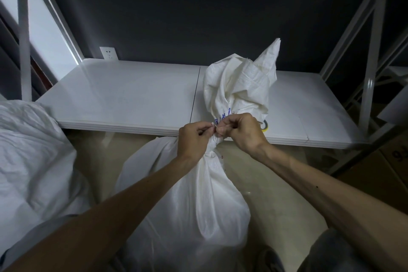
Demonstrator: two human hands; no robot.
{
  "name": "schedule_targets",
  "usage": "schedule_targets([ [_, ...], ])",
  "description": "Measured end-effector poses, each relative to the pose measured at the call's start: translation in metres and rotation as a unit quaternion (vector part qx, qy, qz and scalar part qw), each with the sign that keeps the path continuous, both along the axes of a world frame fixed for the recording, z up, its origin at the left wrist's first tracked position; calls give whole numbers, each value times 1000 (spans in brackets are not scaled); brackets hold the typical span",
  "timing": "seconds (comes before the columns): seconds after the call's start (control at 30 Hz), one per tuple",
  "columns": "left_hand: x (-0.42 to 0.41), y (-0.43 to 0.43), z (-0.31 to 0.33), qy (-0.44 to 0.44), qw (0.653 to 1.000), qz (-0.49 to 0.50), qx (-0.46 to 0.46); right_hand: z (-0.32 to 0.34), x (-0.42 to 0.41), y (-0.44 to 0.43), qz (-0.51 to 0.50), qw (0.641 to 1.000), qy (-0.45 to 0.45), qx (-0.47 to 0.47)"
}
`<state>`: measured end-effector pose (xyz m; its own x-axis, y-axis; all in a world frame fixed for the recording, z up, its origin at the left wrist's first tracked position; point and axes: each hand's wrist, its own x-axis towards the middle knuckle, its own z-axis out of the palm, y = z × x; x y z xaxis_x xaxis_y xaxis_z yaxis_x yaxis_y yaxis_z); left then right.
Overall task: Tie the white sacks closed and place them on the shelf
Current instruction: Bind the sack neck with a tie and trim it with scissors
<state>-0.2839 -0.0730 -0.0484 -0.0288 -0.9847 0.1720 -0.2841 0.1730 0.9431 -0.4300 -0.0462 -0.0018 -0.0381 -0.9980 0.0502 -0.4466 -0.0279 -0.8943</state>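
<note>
Hands meet at the gathered neck of a white sack [198, 201] that stands on the beige floor [280, 185], just in front of the shelf's front edge. The left hand [193, 140] has its fingers curled, thumb and forefinger pinched together at the neck. The right hand [241, 133] faces it, knuckles up, fingers also curled tight and pinching at the same spot. The fingertips of both hands nearly touch. Something thin and white sits between them, too small to tell whether it is a tie or a fold of the sack itself. Below the hands the cloth is twisted into a narrow throat, then swells into the full body of the sack. Above them the loose top flares up in crumpled folds, with a few blue printed marks [223, 115] just over the knuckles.

The shelf [132, 95] is a low white board in a white metal frame [373, 62], set against a dark wall. A roll of tape [265, 127] lies on it, partly hidden behind the right hand. A second sack [28, 150] bulges at the left, touching the shelf's front corner. A wall socket [108, 53] shows behind the board, and cardboard boxes [388, 168] sit at the far right.
</note>
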Motion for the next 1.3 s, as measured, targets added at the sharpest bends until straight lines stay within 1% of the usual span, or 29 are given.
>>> schedule_targets([
  [0.13,0,0,1,-1,1000,15,-20,2,1,-1,-29,998,-55,26],
  [0.2,0,0,1,-6,999,20,-32,4,2,-1,-44,996,-68,36],
  [0.4,-2,2,-1,-28,998,22,-52,8,4,1,-45,998,-5,49],
  [0.5,-1,2,-1,-45,997,16,-59,7,4,1,-46,998,8,43],
  [0.8,-1,2,-1,-53,996,6,-73,8,6,2,-35,998,13,46],
  [1.07,-1,2,-4,-40,996,1,-79,7,5,-2,-36,997,0,69],
  [1.3,-1,2,-4,-49,995,-5,-91,6,3,-1,-27,997,-5,79],
])
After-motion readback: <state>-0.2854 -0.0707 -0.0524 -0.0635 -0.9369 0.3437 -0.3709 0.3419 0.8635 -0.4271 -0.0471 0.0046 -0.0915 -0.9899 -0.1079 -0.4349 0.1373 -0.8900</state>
